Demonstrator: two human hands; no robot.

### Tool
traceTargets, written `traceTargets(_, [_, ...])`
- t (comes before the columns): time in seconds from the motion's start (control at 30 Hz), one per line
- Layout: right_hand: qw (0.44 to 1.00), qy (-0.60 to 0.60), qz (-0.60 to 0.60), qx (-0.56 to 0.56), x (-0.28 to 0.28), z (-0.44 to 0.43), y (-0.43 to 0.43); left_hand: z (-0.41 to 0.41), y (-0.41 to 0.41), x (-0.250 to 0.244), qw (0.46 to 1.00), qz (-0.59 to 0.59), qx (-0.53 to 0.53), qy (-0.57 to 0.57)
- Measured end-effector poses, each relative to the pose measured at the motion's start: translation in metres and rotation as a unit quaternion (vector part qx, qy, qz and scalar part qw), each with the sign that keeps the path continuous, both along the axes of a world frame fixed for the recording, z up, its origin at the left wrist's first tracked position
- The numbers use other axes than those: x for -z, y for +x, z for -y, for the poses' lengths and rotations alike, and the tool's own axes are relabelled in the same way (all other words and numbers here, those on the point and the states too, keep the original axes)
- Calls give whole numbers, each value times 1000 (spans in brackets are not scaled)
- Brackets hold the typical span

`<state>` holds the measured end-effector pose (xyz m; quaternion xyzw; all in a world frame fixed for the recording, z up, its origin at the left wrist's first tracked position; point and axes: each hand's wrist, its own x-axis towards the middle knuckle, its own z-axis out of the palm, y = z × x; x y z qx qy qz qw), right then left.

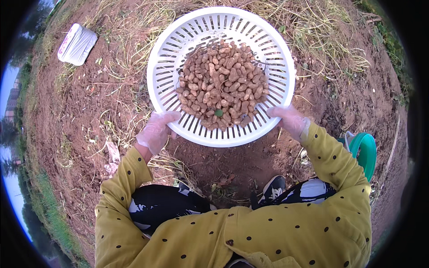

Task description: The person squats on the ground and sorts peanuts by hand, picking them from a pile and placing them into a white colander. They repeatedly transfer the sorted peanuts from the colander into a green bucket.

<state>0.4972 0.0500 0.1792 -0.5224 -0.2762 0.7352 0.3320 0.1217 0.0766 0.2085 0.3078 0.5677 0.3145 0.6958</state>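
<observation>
A round white plastic basket (pixel 161 102) with slotted sides is held out before me. Unshelled peanuts (pixel 224 83) with soil on them are heaped across its bottom, and a small green leaf (pixel 218 113) lies among them. My left hand (pixel 156 129), in a clear disposable glove, grips the near left rim with the thumb over the edge. On the near right rim my right hand (pixel 291 121), gloved the same way, has its thumb laid inside. The fingers of both hands are mostly hidden under the basket.
Pulled, drying plant stalks (pixel 321 37) lie on the brown soil (pixel 221 160) beyond the basket. A white plastic-wrapped package (pixel 77 44) rests on the ground at far left. A green plastic bucket (pixel 368 154) is by my right arm. Crumpled pinkish scrap (pixel 112 157) lies at left.
</observation>
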Motion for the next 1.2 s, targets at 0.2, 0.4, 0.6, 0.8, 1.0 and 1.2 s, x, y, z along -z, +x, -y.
traceTargets(0.2, [992,18,-92,81,6,0,28,-20,57,-38,994,4,22,111])
traceTargets(0.4, [954,112,-87,264,-35,57,115,-40,86,-11,984,-44,109,136])
traceTargets(0.6, [813,162,98,551,-89,197,198,-61,109,21,988,2,137,72])
traceTargets(0.8, [720,99,214,653,-79,364,312,-73,122,60,986,35,156,40])
traceTargets(1.0, [622,67,242,742,-27,456,359,-83,107,84,992,17,124,18])
traceTargets(1.2, [594,66,306,741,-24,446,351,-95,87,96,994,19,110,-15])
